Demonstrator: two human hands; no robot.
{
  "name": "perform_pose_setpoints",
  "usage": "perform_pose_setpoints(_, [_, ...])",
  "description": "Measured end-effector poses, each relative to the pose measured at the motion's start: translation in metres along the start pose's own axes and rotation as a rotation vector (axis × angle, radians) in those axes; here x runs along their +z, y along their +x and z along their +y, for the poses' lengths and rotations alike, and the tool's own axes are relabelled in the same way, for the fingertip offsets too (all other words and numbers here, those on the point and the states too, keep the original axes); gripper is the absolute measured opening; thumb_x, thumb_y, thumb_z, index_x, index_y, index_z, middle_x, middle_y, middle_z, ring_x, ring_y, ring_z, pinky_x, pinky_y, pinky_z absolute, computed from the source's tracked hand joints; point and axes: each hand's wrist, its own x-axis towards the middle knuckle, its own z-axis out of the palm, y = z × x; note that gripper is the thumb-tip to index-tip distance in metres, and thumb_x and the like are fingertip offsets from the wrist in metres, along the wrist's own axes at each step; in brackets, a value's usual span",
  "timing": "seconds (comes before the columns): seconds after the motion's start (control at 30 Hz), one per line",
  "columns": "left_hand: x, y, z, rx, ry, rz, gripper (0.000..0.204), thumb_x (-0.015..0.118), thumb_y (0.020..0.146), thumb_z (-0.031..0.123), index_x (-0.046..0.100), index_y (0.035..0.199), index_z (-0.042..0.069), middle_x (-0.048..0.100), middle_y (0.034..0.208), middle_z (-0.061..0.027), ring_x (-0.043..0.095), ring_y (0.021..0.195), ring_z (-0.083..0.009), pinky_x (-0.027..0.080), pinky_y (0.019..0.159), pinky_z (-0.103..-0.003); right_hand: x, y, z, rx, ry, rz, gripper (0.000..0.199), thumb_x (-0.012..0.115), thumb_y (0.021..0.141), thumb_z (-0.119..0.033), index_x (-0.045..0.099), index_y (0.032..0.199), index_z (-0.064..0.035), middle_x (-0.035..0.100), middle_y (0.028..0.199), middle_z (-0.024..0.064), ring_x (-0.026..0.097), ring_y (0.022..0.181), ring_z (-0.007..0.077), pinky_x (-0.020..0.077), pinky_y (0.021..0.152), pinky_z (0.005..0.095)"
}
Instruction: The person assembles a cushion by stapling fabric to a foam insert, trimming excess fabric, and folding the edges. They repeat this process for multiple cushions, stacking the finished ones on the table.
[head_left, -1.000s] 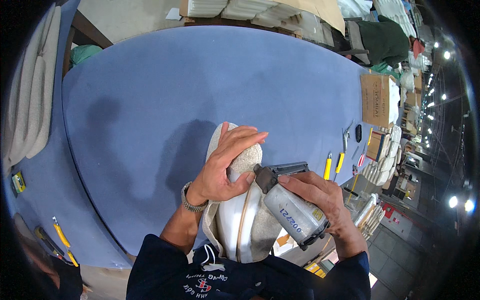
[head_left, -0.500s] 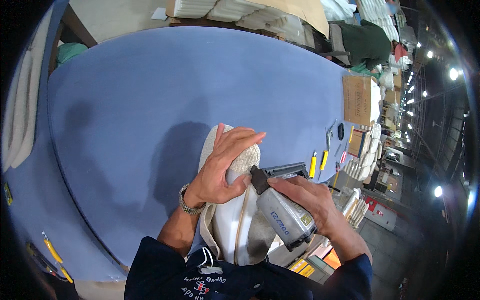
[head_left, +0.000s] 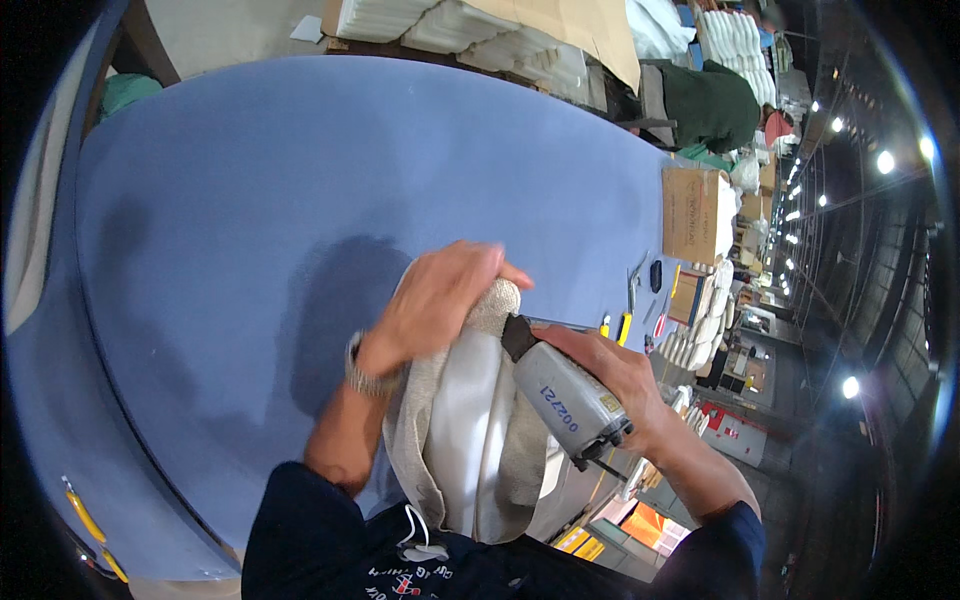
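The upholstered pad (head_left: pixel 460 415), white with beige fabric (head_left: pixel 411 450) flaps, is at 6 o'clock. At its 12 o'clock, the left hand (head_left: pixel 440 295) is bent over the end; blur hides any pinch. At 2 o'clock, the right hand (head_left: pixel 615 375) is wrapped around a pneumatic stapler (head_left: pixel 565 392). Advisable: nose (head_left: pixel 517 338) square, fabric taut, fingers clear. Blue desk (head_left: pixel 230 180) beyond, toward 11 o'clock.

We take this for a factory workshop: a grey power tool (head_left: pixel 568 400) in the right hand (head_left: pixel 615 372), yellow-handled tools (head_left: pixel 625 328) on the blue desk (head_left: pixel 230 150), stacked white pieces (head_left: pixel 737 48) and (under a dark roof (head_left: pixel 912 285)) rows of lamps (head_left: pixel 886 162).
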Motion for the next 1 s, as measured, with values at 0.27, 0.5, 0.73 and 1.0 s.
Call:
perform_pose_setpoints(0.27, [0.017, 0.027, -0.009, -0.020, 0.306, -0.034, 0.073, 0.033, 0.108, 0.050, 0.075, 0.067, 0.007, 0.066, 0.059, -0.0106, 0.064, 0.057, -0.0306, 0.051, 0.065, -0.040, 0.006, -0.008, -0.002, 0.079, -0.056, 0.010, 0.088, 0.082, 0.070, -0.019, 0.048, 0.151, -0.0124, 0.067, 0.113, 0.0157, 0.068, 0.102, 0.0366, 0.0555, 0.089, 0.0441])
perform_pose_setpoints(0.5, [0.022, 0.019, -0.008, -0.011, 0.243, 0.121, 0.067, 0.035, 0.107, 0.046, 0.071, 0.066, 0.006, 0.062, 0.058, -0.0140, 0.063, 0.058, -0.0324, 0.048, 0.062, -0.042, -0.016, 0.015, -0.012, 0.067, -0.137, -0.114, 0.086, 0.080, 0.070, -0.021, 0.049, 0.150, -0.0131, 0.066, 0.109, 0.0140, 0.069, 0.098, 0.0359, 0.0561, 0.087, 0.0448])
perform_pose_setpoints(0.73, [0.022, 0.030, -0.017, 0.037, 0.279, 0.141, 0.067, 0.035, 0.108, 0.042, 0.069, 0.063, 0.005, 0.060, 0.055, -0.0126, 0.059, 0.053, -0.0316, 0.046, 0.060, -0.040, -0.015, 0.021, -0.007, 0.111, -0.048, -0.065, 0.085, 0.081, 0.068, -0.023, 0.050, 0.147, -0.0133, 0.069, 0.115, 0.0165, 0.069, 0.104, 0.0374, 0.0565, 0.090, 0.0472])
perform_pose_setpoints(1.0, [0.026, 0.027, -0.015, 0.015, 0.247, 0.142, 0.064, 0.038, 0.106, 0.039, 0.067, 0.061, 0.005, 0.059, 0.053, -0.0144, 0.058, 0.051, -0.0349, 0.047, 0.059, -0.044, -0.010, 0.015, -0.004, 0.091, -0.059, -0.051, 0.089, 0.084, 0.065, -0.024, 0.049, 0.147, -0.0133, 0.069, 0.121, 0.0171, 0.070, 0.106, 0.0388, 0.0575, 0.091, 0.0462])
